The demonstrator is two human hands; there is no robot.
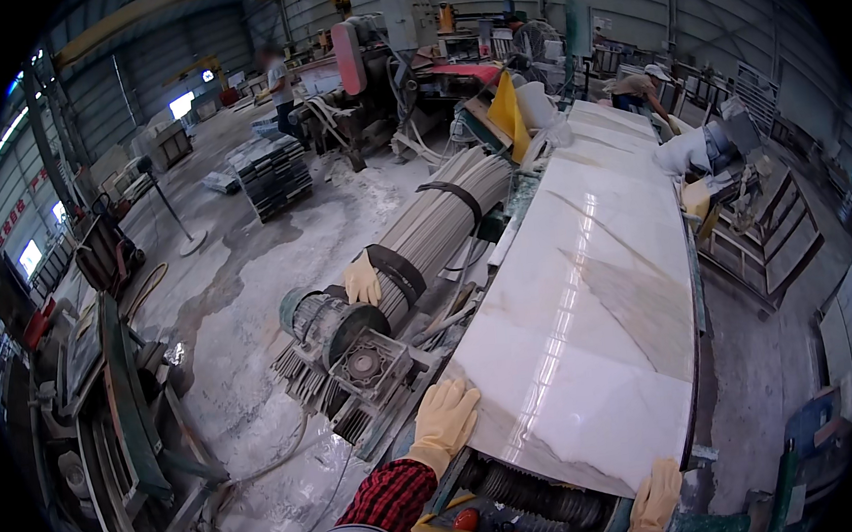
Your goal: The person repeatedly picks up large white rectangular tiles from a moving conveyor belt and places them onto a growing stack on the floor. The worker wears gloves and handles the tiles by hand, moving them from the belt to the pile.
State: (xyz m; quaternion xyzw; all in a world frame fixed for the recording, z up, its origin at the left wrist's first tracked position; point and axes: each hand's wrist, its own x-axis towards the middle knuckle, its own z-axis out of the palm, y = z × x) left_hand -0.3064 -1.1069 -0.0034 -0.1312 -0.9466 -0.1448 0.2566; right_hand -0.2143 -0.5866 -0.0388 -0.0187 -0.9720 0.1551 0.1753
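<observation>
A long, polished white stone slab with tan and grey veins lies on a green-framed roller machine before me. My left hand, in a cream rubber glove and a red-and-black checked cuff, rests with fingers stretched flat on the slab's near left corner. Beside the near right corner is my right hand, in a like glove, its fingers extended along the slab's edge. Neither hand wraps around anything. A loose cream glove drapes over the black strap of a strip bundle, left of the slab.
Left of the slab stand a dusty motor and a bundle of long strips. A co-worker bends at the slab's far right end. Another person stands near stacked dark slabs. A metal rack stands right.
</observation>
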